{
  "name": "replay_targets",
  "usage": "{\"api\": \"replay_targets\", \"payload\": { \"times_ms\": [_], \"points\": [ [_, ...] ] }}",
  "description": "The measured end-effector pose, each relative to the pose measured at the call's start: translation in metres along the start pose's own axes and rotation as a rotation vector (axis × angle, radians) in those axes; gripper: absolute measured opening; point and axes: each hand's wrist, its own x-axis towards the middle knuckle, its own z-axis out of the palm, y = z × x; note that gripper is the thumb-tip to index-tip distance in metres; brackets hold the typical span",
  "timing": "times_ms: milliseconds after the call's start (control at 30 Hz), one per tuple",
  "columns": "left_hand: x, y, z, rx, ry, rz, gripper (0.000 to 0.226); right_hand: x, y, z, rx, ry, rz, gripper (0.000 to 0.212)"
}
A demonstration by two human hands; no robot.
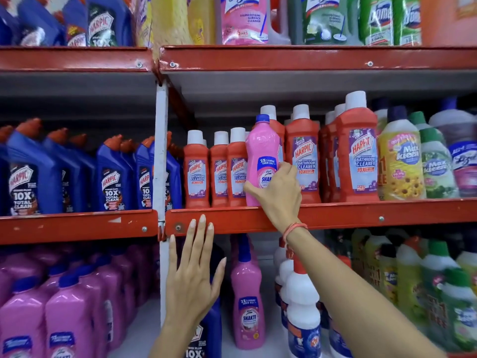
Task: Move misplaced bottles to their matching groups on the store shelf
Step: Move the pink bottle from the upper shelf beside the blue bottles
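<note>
Pink bottle base behind fingers

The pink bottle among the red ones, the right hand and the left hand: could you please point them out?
pink bottle [261,143], head view, upper body.
right hand [280,192], head view, back of hand.
left hand [192,275], head view, back of hand.

A shop aisle: red metal shelves stocked with rows of branded cleaner bottles.

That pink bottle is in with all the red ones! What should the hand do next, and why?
Probably lift it out. The right hand already wraps the pink bottle, which stands among red Harpic bottles on the middle shelf. Matching pink bottles sit on the shelf below, at left, so it likely goes down there.
</note>
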Motion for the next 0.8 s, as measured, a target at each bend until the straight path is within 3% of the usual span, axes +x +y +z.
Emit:
{"api": "replay_targets", "payload": {
  "times_ms": [367,567,800],
  "points": [
    [-0.004,-0.002,0.0,-0.003,-0.013,0.004,0.07,0.0,-0.021,-0.046,0.194,0.064,-0.058,0.084],
    [-0.015,-0.003,-0.002,0.014,-0.015,0.026,0.07,-0.058,0.003,-0.069,0.282,-0.001,-0.005,0.083],
    [-0.022,-0.004,-0.003,0.001,-0.045,0.01,0.069,-0.143,0.054,-0.052,0.288,-0.063,0.012,0.079]
  ]
}}
